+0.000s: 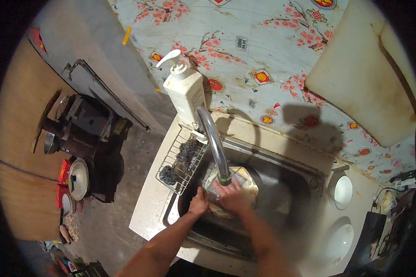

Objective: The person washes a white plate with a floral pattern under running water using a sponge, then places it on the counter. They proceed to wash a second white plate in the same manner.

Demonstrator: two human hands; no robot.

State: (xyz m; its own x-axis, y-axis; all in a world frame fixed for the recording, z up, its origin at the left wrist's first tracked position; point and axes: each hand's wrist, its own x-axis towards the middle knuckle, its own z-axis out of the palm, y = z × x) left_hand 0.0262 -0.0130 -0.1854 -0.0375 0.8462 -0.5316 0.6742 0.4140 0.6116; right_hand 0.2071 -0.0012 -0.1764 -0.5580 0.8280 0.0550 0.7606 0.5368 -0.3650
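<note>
A stainless steel sink (280, 194) lies before me, with a curved metal faucet (215, 145) arching over it. Under the faucet's mouth is a pale, roughly octagonal dish or basin (248, 178), low in the sink. My left hand (199, 202) is at its left edge, thumb up, the fingers mostly hidden behind the rim. My right hand (231, 196) reaches over its inside just below the faucet, fingers spread on or near the surface. Whether the right hand holds anything cannot be told.
A wire rack (175, 155) with dark scouring pads (168, 175) hangs at the sink's left, below a white pump bottle (185, 91). White bowls (343, 192) stand on the right counter. A cutting board (360, 83) leans on the wall. Pots and a lid (79, 179) are at far left.
</note>
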